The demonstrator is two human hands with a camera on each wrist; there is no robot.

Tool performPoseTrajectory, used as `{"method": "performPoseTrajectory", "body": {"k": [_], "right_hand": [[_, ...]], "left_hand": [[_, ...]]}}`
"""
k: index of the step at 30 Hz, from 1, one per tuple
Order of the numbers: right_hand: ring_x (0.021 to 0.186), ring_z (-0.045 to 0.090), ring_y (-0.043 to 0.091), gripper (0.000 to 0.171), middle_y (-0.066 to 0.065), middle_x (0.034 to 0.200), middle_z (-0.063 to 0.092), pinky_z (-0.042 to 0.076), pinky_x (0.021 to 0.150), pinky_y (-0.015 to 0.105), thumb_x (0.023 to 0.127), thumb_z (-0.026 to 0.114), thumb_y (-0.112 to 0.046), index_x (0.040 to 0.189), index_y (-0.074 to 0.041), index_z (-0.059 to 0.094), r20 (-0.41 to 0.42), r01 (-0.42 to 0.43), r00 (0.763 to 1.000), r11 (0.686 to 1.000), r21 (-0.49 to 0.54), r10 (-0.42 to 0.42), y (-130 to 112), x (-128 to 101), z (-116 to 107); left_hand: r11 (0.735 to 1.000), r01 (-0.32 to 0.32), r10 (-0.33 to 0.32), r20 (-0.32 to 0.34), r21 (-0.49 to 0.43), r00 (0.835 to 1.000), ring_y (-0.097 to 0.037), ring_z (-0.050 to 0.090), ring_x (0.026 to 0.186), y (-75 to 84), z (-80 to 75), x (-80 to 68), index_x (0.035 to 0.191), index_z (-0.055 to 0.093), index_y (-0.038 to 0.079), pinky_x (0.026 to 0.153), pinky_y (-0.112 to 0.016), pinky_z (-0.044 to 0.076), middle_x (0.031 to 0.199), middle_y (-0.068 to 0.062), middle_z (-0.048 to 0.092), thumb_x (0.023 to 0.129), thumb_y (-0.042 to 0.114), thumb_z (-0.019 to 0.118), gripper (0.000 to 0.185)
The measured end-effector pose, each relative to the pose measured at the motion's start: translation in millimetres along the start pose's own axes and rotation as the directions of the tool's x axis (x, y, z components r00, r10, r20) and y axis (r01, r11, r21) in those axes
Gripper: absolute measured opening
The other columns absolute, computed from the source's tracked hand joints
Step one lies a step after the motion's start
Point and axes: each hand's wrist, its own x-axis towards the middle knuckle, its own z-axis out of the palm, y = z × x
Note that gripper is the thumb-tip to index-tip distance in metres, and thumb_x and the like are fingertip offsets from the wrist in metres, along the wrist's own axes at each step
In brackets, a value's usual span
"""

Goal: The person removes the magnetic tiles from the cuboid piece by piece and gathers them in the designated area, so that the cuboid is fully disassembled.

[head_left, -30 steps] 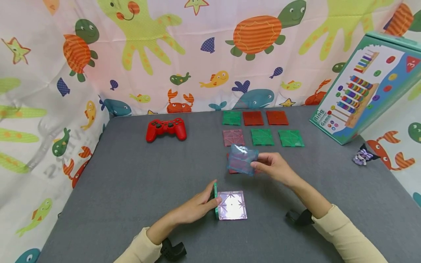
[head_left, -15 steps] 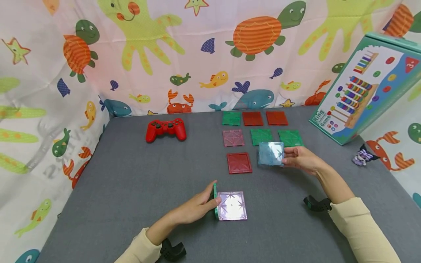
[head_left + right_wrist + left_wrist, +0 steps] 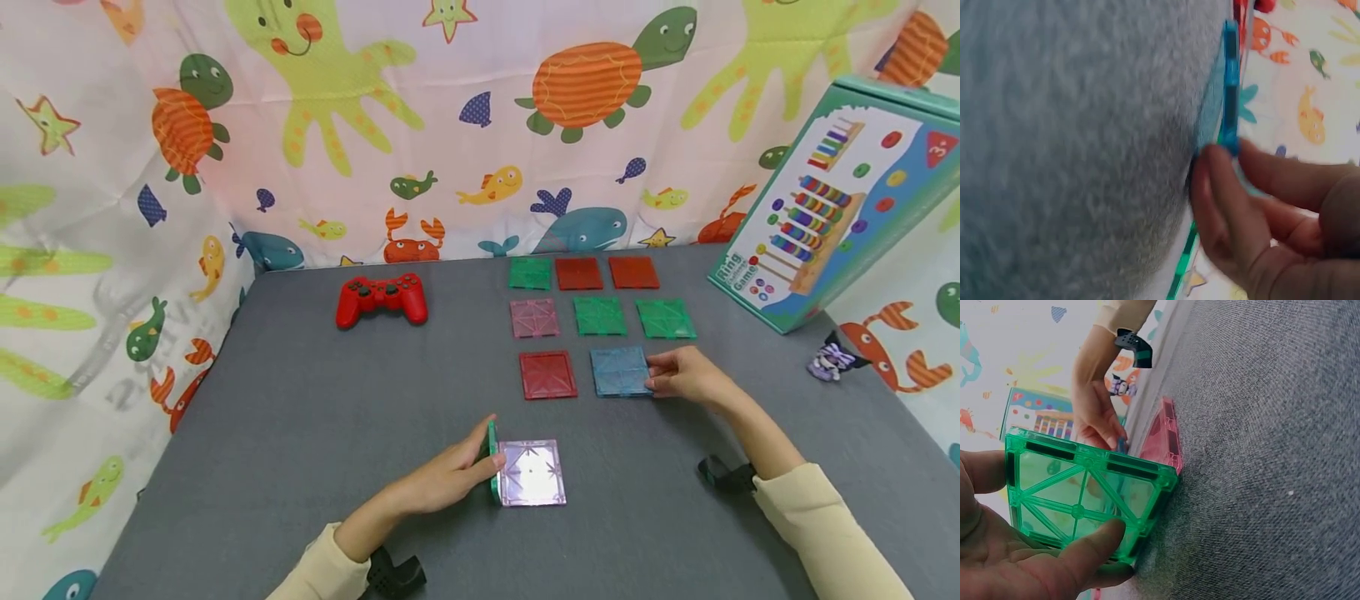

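Note:
My left hand (image 3: 446, 475) grips a green magnetic tile (image 3: 1079, 494), which stands on edge between thumb and fingers. Against its right side, in the head view, lies a shiny pale purple magnetic tile (image 3: 532, 473). Farther back, my right hand (image 3: 692, 375) pinches the right edge of a blue magnetic tile (image 3: 619, 372), low at the table surface. The right wrist view shows the blue tile (image 3: 1230, 87) edge-on between the thumb and fingertips. Left of it rests a dark red tile (image 3: 548, 375), slightly apart.
Behind the blue tile lie green tiles (image 3: 600, 316), a pink tile (image 3: 534, 318) and orange-red tiles (image 3: 633, 272). A red game controller (image 3: 382, 298) is at back left. A ring game box (image 3: 832, 200) and small figurine (image 3: 831, 358) stand at right.
My right hand has carried the blue tile rightward from above the dark red tile, then lowered it beside that tile. The left hand has stayed in place with the green tile.

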Motion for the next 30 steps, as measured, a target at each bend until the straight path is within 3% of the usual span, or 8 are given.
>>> {"method": "performPoseTrajectory", "body": {"k": [2, 5, 9, 13, 18, 25, 30], "right_hand": [[0.074, 0.059, 0.004, 0.048, 0.022, 0.093, 0.061, 0.052, 0.064, 0.024, 0.086, 0.059, -0.002, 0.122, 0.024, 0.041, -0.059, 0.006, 0.998, 0.993, -0.120, -0.013, -3.3, -1.2, 4.6], [0.066, 0.055, 0.010, 0.045, 0.018, 0.084, 0.063, 0.045, 0.055, 0.025, 0.084, 0.062, -0.007, 0.116, 0.022, 0.049, -0.141, 0.024, 0.988, 0.956, -0.294, -0.068, -9.8, -5.4, 12.2], [0.055, 0.041, 0.008, 0.040, 0.005, 0.068, 0.056, 0.035, 0.051, 0.024, 0.087, 0.060, -0.014, 0.112, 0.018, 0.056, -0.143, 0.094, 0.977, 0.919, -0.382, -0.159, -24.9, -18.7, 25.6], [0.055, 0.035, 0.003, 0.039, -0.003, 0.066, 0.044, 0.031, 0.048, 0.021, 0.090, 0.058, -0.021, 0.109, 0.012, 0.061, 0.012, 0.217, 0.974, 0.920, -0.327, -0.225, -43.1, -35.1, 46.8], [0.060, 0.035, 0.002, 0.050, -0.002, 0.073, 0.046, 0.031, 0.051, 0.020, 0.091, 0.056, -0.030, 0.114, 0.015, 0.056, 0.179, 0.302, 0.949, 0.911, -0.282, -0.259, -56.1, -44.7, 78.6], [0.060, 0.031, 0.004, 0.054, 0.000, 0.077, 0.046, 0.029, 0.052, 0.018, 0.091, 0.056, -0.031, 0.121, 0.014, 0.051, 0.215, 0.300, 0.944, 0.922, -0.245, -0.250, -62.5, -45.7, 110.6], [0.063, 0.034, 0.003, 0.037, 0.010, 0.088, 0.056, 0.031, 0.053, 0.019, 0.093, 0.053, -0.028, 0.095, 0.007, 0.065, 0.209, 0.321, 0.935, 0.933, -0.164, -0.285, -65.6, -43.9, 121.4]], "left_hand": [[1.000, 0.004, -0.004, 0.002, 0.004, 1.000, -0.024, 0.011, 0.141, 0.1, 0.6, 0.2, 0.147, 0.002, 0.001, 0.111, -0.048, 0.014, 0.153, -0.016, 0.008, 0.097, 0.043, 0.035, 0.073], [1.000, 0.013, -0.013, 0.005, -0.002, 1.000, -0.022, 0.009, 0.141, -0.8, 1.2, 0.7, 0.147, 0.001, 0.002, 0.112, -0.047, 0.013, 0.154, -0.014, 0.006, 0.097, 0.045, 0.036, 0.075], [1.000, 0.023, -0.023, 0.009, -0.011, 1.000, -0.019, 0.007, 0.141, -3.2, 1.3, 0.8, 0.147, 0.000, 0.003, 0.112, -0.045, 0.013, 0.154, -0.013, 0.005, 0.096, 0.047, 0.037, 0.077], [1.000, 0.019, -0.019, 0.003, -0.004, 1.000, -0.020, 0.009, 0.140, -4.0, 0.5, -0.3, 0.146, 0.001, 0.002, 0.112, -0.046, 0.014, 0.153, -0.015, 0.007, 0.095, 0.047, 0.038, 0.078], [1.000, 0.009, -0.009, -0.015, 0.001, 1.000, -0.021, 0.012, 0.140, -4.1, -0.3, -2.5, 0.146, 0.002, 0.000, 0.111, -0.046, 0.015, 0.152, -0.017, 0.009, 0.095, 0.047, 0.039, 0.078], [0.997, -0.047, 0.046, -0.019, -0.055, 0.999, -0.021, 0.012, 0.139, -6.8, -0.8, -6.5, 0.145, 0.003, -0.002, 0.112, -0.045, 0.014, 0.153, -0.017, 0.007, 0.098, 0.036, 0.038, 0.070], [0.980, -0.102, 0.102, -0.008, -0.174, 0.995, -0.013, 0.047, 0.112, -11.6, 0.2, -9.2, 0.145, 0.006, -0.003, 0.101, -0.022, 0.032, 0.136, -0.023, 0.041, 0.099, 0.025, 0.038, 0.062]]}}
